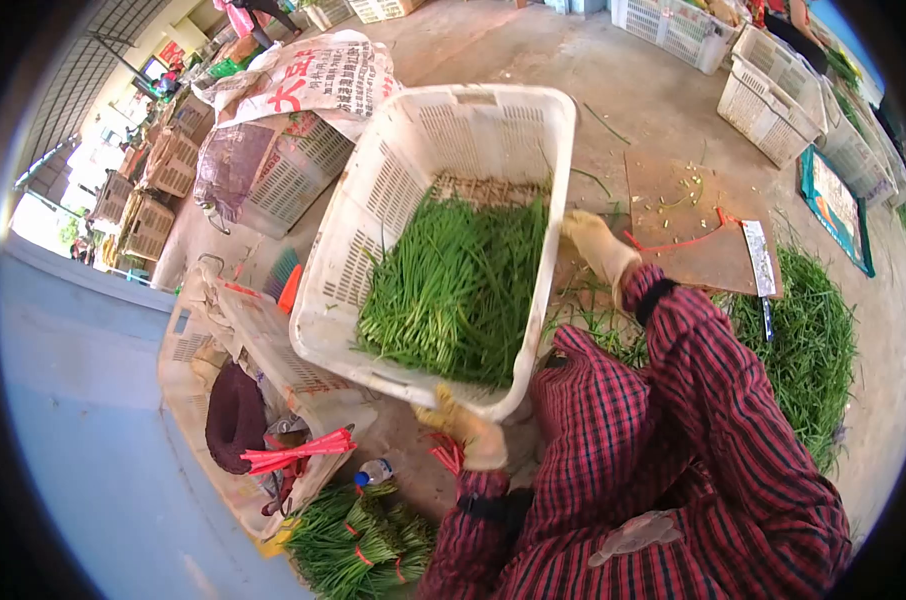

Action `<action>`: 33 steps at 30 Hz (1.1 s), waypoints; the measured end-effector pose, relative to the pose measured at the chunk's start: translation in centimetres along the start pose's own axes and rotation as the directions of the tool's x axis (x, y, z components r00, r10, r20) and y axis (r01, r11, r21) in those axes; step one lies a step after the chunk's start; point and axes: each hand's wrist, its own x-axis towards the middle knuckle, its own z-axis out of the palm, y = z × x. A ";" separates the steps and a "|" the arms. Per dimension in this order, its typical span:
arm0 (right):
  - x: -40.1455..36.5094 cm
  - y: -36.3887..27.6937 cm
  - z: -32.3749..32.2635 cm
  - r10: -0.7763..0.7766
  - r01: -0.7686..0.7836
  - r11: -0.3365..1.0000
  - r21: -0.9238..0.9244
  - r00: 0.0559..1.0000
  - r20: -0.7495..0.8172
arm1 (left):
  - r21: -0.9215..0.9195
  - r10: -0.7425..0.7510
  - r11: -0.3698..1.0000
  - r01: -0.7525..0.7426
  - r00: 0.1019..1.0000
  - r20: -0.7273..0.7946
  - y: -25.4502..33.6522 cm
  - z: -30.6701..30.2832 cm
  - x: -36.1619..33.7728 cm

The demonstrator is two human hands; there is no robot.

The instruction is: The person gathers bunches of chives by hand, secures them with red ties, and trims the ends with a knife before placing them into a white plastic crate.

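Note:
A white plastic crate (318,270) stands tilted in front of me, with long green stalks (453,285) piled inside. My left hand (463,430), in a pale glove, grips the crate's near rim at the lower edge. My right hand (598,245), gloved too, is closed at the crate's right side, its fingertips against the wall. Bundles of green stalks tied with red bands (358,550) lie on the floor below my left hand. A cleaver with a dark handle (760,260) rests on a brown board (693,215) at the right, beside a loose green heap (803,350).
At the left stands another crate (188,350) holding a dark ring-shaped item and red strips (298,452). A capped bottle (375,472) is nearby. A printed sack (313,85) covers a crate behind. More crates (768,105) line the back right; people are in the far background.

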 end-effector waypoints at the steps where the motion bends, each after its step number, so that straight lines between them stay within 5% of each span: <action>1: -0.4 -2.7 0.5 0.143 -0.145 0.942 0.304 0.989 0.030 | 0.048 0.003 0.999 -0.005 0.999 0.040 0.1 1.5 -0.4; 3: -0.1 -2.3 2.4 0.075 -0.032 0.912 0.408 0.993 -0.089 | -0.088 -0.045 0.995 0.055 0.993 0.112 2.2 4.3 -1.3; 5: -2.6 -1.8 3.0 -0.052 0.041 0.997 -0.062 0.979 -0.197 | -0.208 -0.082 0.969 0.132 0.969 0.233 3.8 4.0 -1.7; 6: -4.3 -1.2 3.0 -0.011 -0.001 0.995 -0.103 0.993 -0.116 | -0.314 -0.098 0.925 0.215 0.932 0.348 4.1 3.0 -1.3; 7: -5.9 -1.1 3.0 0.035 -0.040 0.988 -0.146 0.999 -0.036 | -0.174 0.095 0.985 -0.004 0.851 0.517 1.6 -0.7 1.0; 9: -10.3 -5.8 2.3 0.241 -0.183 0.966 -0.182 0.893 0.380 | 0.197 0.070 0.968 -0.158 0.919 0.388 1.2 -5.3 6.4; 10: -11.0 -4.6 2.7 0.272 -0.223 0.961 -0.164 0.872 0.406 | 0.253 0.226 0.911 -0.326 0.907 0.356 3.7 -4.6 7.5; 11: -11.1 -2.8 2.8 0.305 -0.266 0.952 -0.150 0.847 0.436 | 0.315 0.377 0.821 -0.477 0.866 0.328 6.5 -3.1 8.5; 13: -11.0 -1.5 2.9 0.311 -0.273 0.951 -0.149 0.835 0.454 | 0.473 0.463 0.694 -0.543 0.840 0.285 6.5 -0.9 15.5; 15: -11.9 -3.3 3.3 0.279 -0.276 0.956 -0.097 0.764 0.582 | 0.618 0.515 0.369 -0.694 0.706 0.486 8.7 0.6 19.5; 16: -11.3 -2.0 3.5 0.229 -0.232 0.969 -0.078 0.740 0.633 | 0.609 0.515 0.369 -0.702 0.700 0.495 7.5 0.3 23.7; 18: -11.4 -1.9 3.7 0.225 -0.177 0.974 -0.140 0.778 0.586 | 0.765 0.403 -0.045 -0.642 0.689 0.602 3.0 0.0 32.0; 21: -11.5 -3.0 4.1 0.213 -0.060 0.952 -0.301 0.835 0.508 | 0.803 0.328 -0.163 -0.574 0.736 0.592 2.8 1.5 33.9; 24: -11.5 -4.3 4.7 0.290 -0.051 0.885 -0.463 0.838 0.462 | 0.835 0.117 -0.134 -0.534 0.828 0.548 3.9 1.4 36.8; 25: -11.8 -5.5 4.6 0.291 -0.052 0.885 -0.462 0.837 0.463 | 0.836 0.116 -0.135 -0.533 0.829 0.547 3.8 1.1 36.6; 27: -12.2 -6.7 4.3 0.384 -0.194 0.887 -0.418 0.813 0.438 | 0.717 0.321 0.054 -0.695 0.692 0.646 3.7 0.1 36.4; 28: -11.8 -6.5 4.0 0.371 -0.189 0.893 -0.407 0.822 0.433 | 0.708 0.332 0.050 -0.705 0.680 0.654 4.6 0.6 35.6; 30: -11.4 -4.1 3.9 0.294 -0.119 0.897 -0.426 0.881 0.372 | 0.810 0.047 -0.142 -0.569 0.814 0.579 5.5 -1.1 33.2; 33: -10.9 -4.0 2.6 0.287 -0.136 0.901 -0.412 0.900 0.329 | 0.814 0.160 -0.142 -0.563 0.799 0.580 1.1 -5.8 32.7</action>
